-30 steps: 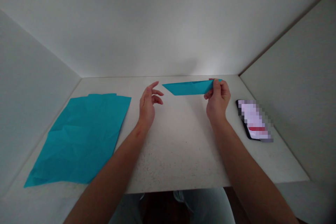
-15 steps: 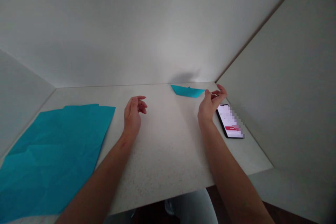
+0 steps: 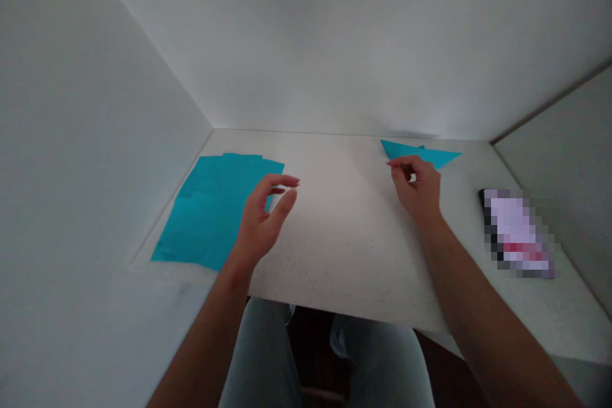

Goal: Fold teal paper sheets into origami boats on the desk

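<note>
Folded blue paper boat [image 3: 421,154] sits at the table's [image 3: 344,236] far edge, just past the right hand [image 3: 419,190], whose grip is loosely curled and empty. Left hand [image 3: 264,220] hovers over the near edge of the paper sheets [image 3: 210,217], grip wide open, also empty.

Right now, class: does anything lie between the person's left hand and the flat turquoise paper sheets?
Nothing visible does. The open left hand hovers at the right edge of the flat turquoise paper sheets, overlapping that edge in this view.

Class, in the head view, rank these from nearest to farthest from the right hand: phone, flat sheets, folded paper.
1. Folded paper, just beyond the right hand.
2. Phone, to its right.
3. Flat sheets, far left.
</note>
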`<action>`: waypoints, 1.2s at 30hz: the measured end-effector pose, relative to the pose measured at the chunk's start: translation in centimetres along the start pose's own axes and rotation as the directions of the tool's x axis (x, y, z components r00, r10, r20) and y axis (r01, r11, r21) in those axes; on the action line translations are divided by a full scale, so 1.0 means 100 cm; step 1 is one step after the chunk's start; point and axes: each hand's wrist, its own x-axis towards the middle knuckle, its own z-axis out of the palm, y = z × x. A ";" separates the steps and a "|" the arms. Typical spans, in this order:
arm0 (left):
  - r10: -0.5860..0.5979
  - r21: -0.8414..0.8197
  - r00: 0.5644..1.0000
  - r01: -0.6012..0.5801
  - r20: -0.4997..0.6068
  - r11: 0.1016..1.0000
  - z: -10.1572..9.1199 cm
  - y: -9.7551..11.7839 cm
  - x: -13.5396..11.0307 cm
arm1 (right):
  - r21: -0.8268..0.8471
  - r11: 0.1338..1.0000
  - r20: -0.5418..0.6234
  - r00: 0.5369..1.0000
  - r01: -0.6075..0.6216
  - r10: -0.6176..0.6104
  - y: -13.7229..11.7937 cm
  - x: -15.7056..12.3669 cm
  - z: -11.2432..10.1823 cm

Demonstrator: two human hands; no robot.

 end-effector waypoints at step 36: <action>-0.238 -0.474 0.918 0.063 -0.318 0.878 -0.028 0.062 0.034 | 0.462 0.881 0.101 0.993 -0.101 0.061 0.000 0.004 0.015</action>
